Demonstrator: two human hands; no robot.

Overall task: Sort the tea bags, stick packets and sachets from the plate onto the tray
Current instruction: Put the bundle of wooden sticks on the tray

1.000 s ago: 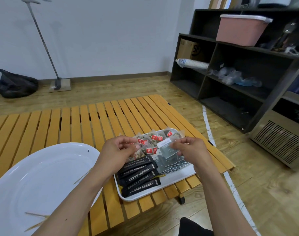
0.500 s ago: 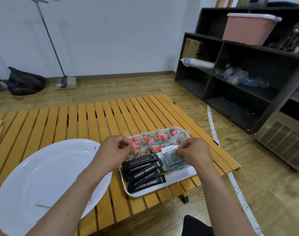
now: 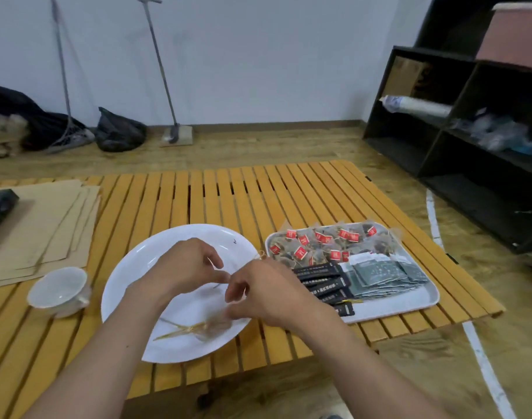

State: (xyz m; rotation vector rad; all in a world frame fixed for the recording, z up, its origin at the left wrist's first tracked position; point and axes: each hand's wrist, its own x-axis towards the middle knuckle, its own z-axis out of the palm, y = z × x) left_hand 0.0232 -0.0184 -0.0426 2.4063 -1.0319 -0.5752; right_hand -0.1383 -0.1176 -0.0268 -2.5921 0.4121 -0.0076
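Note:
My left hand [image 3: 186, 267] and my right hand [image 3: 270, 294] meet over the white plate [image 3: 128, 276], fingers curled. Each seems to pinch thin straw-coloured strands [image 3: 183, 329] that lie on the plate's near side; motion blur hides the exact grip. No packets show on the plate. To the right, the white tray [image 3: 410, 303] holds tea bags [image 3: 319, 243] with red tags along its far side, black stick packets [image 3: 322, 282] at front left and green sachets [image 3: 379, 273] at front right.
A white cup [image 3: 59, 290] stands left of the plate, with brown paper sheets [image 3: 43, 228] behind it. The slatted wooden table [image 3: 228, 195] ends just right of the tray. Black shelves [image 3: 470, 152] stand at the right, mops and dark bags by the far wall.
Both hands left the tray and moved left over the plate. The right hand let go of the green sachet on the tray. The view swung left, bringing in the cup and paper.

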